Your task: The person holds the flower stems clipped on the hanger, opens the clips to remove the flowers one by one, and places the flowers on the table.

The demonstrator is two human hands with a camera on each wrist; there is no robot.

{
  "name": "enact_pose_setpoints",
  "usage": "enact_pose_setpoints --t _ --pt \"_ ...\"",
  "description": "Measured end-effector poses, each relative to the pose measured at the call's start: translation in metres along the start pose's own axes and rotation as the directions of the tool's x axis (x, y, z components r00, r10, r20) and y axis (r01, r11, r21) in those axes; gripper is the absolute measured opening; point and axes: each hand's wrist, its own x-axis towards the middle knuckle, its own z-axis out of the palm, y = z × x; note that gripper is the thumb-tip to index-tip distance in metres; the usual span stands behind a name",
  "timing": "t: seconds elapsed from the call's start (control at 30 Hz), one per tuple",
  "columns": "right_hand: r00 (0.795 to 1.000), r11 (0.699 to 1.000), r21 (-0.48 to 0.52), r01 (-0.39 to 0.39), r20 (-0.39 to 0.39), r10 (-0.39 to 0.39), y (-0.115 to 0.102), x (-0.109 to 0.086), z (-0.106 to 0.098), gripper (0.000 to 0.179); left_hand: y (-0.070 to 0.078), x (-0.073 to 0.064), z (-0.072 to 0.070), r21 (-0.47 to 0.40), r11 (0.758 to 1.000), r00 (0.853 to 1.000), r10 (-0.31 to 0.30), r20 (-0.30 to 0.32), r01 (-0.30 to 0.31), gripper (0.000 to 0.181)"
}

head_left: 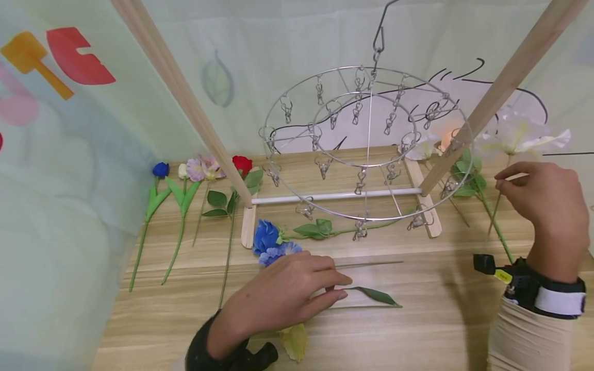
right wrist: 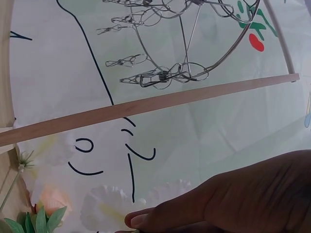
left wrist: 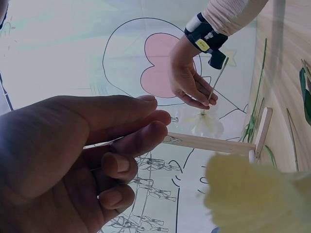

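My right hand point(head_left: 549, 206) pinches the thin stem of a white artificial flower point(head_left: 515, 136) between thumb and fingertips, at the right of the stand. The bloom spreads above those fingers in the head view; in the left wrist view the stem point(left wrist: 219, 77) crosses the fingertips. My left hand point(head_left: 290, 288) hovers over the table with loosely bent fingers and nothing visible between them. Beneath it lie a yellow flower point(head_left: 294, 342) and a leafy stem point(head_left: 378, 295). A blue rose point(head_left: 266, 235) and a paler blue flower point(head_left: 278, 252) lie just beyond, the latter partly hidden by that hand.
A round metal clip hanger point(head_left: 339, 219) hangs inside a wooden stand point(head_left: 185, 98) with a white crossbar point(head_left: 325, 197). Blue and white tulips, pink flowers and a red rose point(head_left: 242, 165) lie left. A peach flower point(head_left: 449, 139) lies behind the right post.
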Motion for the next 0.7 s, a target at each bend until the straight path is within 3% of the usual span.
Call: enact_pose_setpoints --t 0.7 --pt "0.997 0.997 0.035 -0.065 -0.042 0.066 0.008 0.013 0.010 0.028 -0.001 -0.001 0.000 -0.010 1.000 1.000 0.005 -0.003 -0.005 0.023"
